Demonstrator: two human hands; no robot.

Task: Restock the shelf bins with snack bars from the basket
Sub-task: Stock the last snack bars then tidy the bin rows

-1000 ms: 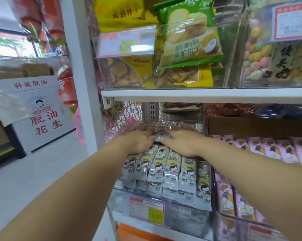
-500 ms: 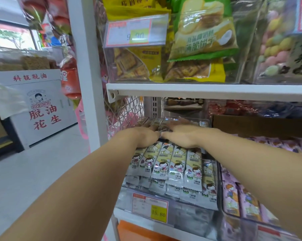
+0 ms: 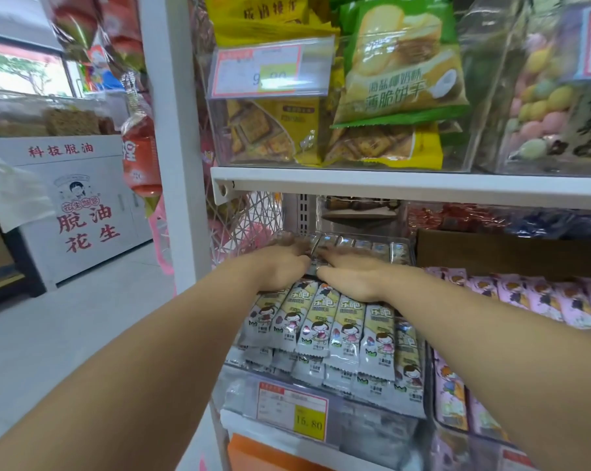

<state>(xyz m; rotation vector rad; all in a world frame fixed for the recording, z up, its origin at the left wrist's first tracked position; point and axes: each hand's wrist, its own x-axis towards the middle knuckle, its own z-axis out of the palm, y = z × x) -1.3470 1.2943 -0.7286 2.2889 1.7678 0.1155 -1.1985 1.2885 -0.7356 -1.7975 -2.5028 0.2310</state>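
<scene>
Centre frame: your left grip (image 3: 284, 266) and right grip (image 3: 352, 277), both released, fingers flat, press the snack bars (image 3: 348, 321). Push evenly; keep rows aligned in bin (image 3: 372, 426).

Light: bright; daylight in the window (image 3: 22, 73) at left.
Glare: white shine on the top price tag (image 3: 273, 68).
Blur: its numbers look fuzzy.
Edges: white post (image 3: 172, 130) leans.

There is one view only, from the wide-angle camera worn on my head. It faces forward and somewhat down, close to the clear plastic shelf bin (image 3: 382, 433) of silver-wrapped snack bars (image 3: 346, 321) in the lower middle of the frame. The white shelf board (image 3: 389, 185) crosses above it, and pale grey floor (image 3: 66, 317) shows far left.
</scene>
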